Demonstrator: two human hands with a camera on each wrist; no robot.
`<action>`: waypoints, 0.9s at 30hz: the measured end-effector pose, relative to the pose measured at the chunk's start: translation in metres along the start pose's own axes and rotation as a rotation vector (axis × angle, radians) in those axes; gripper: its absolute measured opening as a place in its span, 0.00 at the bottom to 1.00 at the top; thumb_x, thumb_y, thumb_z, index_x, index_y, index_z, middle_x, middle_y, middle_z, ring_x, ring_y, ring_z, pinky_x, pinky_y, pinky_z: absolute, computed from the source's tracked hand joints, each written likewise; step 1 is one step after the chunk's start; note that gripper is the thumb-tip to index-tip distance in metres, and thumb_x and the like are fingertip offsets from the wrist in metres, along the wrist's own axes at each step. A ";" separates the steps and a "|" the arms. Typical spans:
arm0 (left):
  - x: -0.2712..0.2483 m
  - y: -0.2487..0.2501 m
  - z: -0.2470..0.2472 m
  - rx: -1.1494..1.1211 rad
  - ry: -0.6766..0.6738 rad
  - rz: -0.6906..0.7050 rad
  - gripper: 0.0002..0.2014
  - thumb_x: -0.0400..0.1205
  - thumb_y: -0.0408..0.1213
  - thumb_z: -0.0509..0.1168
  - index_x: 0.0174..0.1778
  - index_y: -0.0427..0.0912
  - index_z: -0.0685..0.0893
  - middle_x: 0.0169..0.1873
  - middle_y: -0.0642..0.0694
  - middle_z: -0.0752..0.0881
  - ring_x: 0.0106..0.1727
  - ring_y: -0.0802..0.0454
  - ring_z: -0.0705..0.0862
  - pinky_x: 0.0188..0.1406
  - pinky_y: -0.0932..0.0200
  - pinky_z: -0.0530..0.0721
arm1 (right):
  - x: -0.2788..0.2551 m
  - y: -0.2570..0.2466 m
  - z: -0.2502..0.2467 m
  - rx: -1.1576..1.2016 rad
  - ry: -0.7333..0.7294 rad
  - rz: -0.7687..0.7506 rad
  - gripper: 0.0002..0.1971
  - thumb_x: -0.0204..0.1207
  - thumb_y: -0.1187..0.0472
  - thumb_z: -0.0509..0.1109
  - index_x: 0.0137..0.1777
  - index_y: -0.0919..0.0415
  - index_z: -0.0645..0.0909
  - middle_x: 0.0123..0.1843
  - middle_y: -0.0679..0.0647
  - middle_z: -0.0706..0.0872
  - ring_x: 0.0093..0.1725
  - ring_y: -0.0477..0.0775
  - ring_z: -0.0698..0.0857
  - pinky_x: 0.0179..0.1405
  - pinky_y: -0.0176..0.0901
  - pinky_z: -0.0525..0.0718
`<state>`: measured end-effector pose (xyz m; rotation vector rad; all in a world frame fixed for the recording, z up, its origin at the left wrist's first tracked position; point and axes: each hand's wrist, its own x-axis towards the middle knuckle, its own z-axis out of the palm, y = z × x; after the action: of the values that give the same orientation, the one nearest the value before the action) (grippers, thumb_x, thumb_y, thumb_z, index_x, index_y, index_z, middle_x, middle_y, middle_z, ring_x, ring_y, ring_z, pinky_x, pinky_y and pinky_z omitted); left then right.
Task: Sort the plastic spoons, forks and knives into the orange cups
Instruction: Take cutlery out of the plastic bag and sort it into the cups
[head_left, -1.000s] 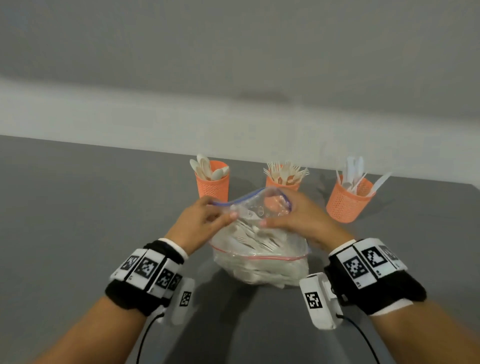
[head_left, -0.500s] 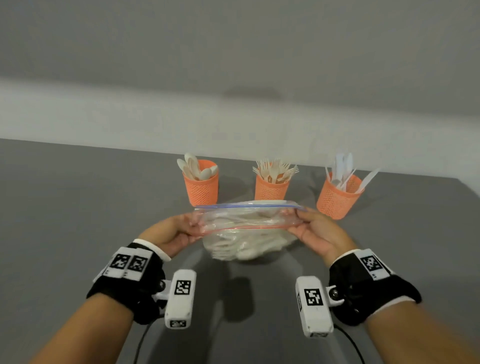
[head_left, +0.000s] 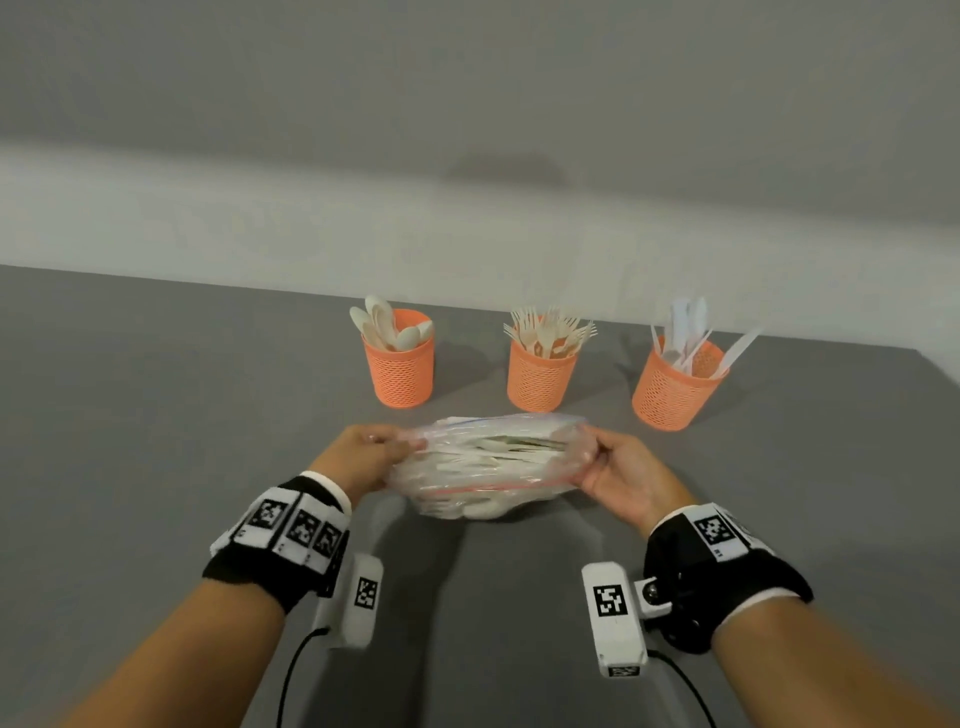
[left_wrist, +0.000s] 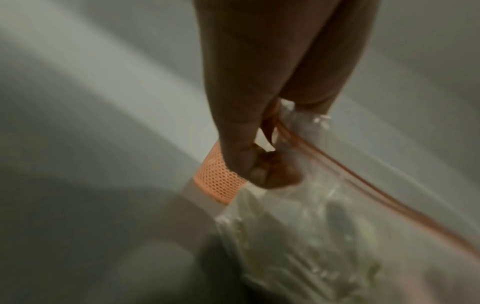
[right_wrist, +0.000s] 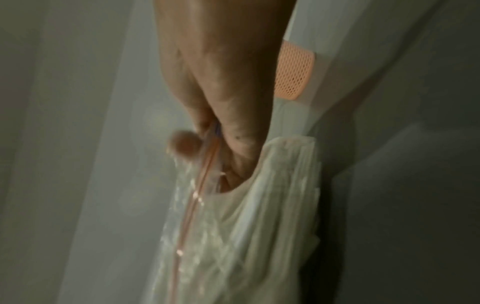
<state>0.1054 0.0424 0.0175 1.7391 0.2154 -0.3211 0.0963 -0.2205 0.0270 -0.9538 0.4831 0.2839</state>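
Note:
A clear zip bag full of white plastic cutlery hangs just above the grey table, stretched between my two hands. My left hand pinches its left end. My right hand pinches the right end. Behind the bag stand three orange mesh cups: the left cup holds spoons, the middle cup holds forks, the right cup holds knives. The bag's red zip line runs taut between my hands.
The grey table ends at a pale wall ledge just behind the cups. Its right edge shows at the far right. Wrist cameras and their cables hang under my forearms.
My hands moved apart from the bag's mouth to its two ends and pulled the top flat, then tipped the bag over so it lies lengthwise between them. The view shifted slightly.

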 end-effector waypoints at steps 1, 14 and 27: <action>0.000 0.002 -0.001 -0.192 -0.030 -0.079 0.05 0.80 0.28 0.63 0.43 0.35 0.84 0.25 0.47 0.87 0.24 0.57 0.85 0.26 0.65 0.85 | 0.000 0.004 -0.001 -0.057 0.023 0.012 0.14 0.69 0.66 0.72 0.51 0.75 0.83 0.29 0.60 0.84 0.27 0.59 0.83 0.30 0.44 0.85; -0.006 0.013 0.028 0.507 0.306 0.563 0.15 0.73 0.16 0.58 0.34 0.40 0.83 0.53 0.42 0.74 0.48 0.44 0.79 0.47 0.58 0.76 | -0.031 0.005 0.053 -1.190 -0.330 -0.918 0.08 0.73 0.73 0.64 0.46 0.66 0.84 0.43 0.51 0.83 0.45 0.48 0.82 0.50 0.36 0.80; 0.008 0.013 0.030 0.758 -0.082 0.193 0.50 0.72 0.25 0.66 0.81 0.56 0.41 0.78 0.40 0.51 0.75 0.40 0.68 0.63 0.62 0.72 | 0.025 0.002 0.062 -2.130 -0.250 -0.272 0.37 0.69 0.63 0.73 0.77 0.64 0.60 0.74 0.60 0.69 0.73 0.60 0.70 0.70 0.48 0.72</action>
<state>0.1144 0.0100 0.0212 2.4644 -0.1619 -0.3566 0.1336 -0.1674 0.0427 -2.9466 -0.4471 0.6559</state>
